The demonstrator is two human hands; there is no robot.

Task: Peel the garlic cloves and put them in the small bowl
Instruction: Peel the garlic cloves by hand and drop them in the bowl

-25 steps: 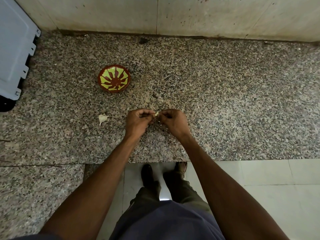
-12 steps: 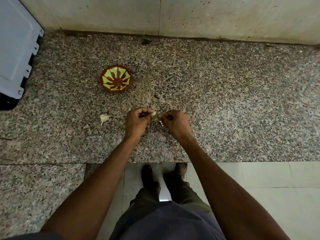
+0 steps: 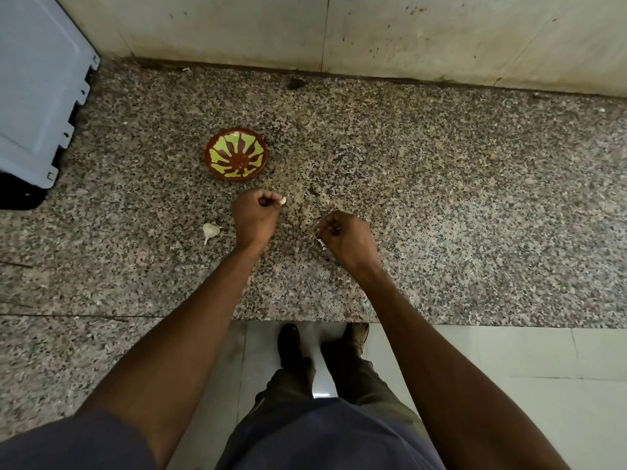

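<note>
A small red-brown bowl (image 3: pixel 236 154) with a yellow-green star pattern stands on the granite counter (image 3: pixel 441 205); nothing shows inside it. Just below it my left hand (image 3: pixel 255 218) pinches a pale peeled garlic clove (image 3: pixel 282 200) at its fingertips. To the right, my right hand (image 3: pixel 346 234) is curled and pinches a thin shred of garlic skin (image 3: pixel 319 241) that hangs by the counter. An unpeeled clove (image 3: pixel 210 231) with a pointed tail lies on the counter left of my left hand.
A grey plastic crate lid (image 3: pixel 37 96) leans at the far left. A tiled wall (image 3: pixel 373 35) closes the back. The counter's front edge runs above the floor tiles, where my feet (image 3: pixel 291 344) stand.
My hands have pulled apart. The left one moved up toward the bowl with the clove; the right one drew away to the right with the skin.
</note>
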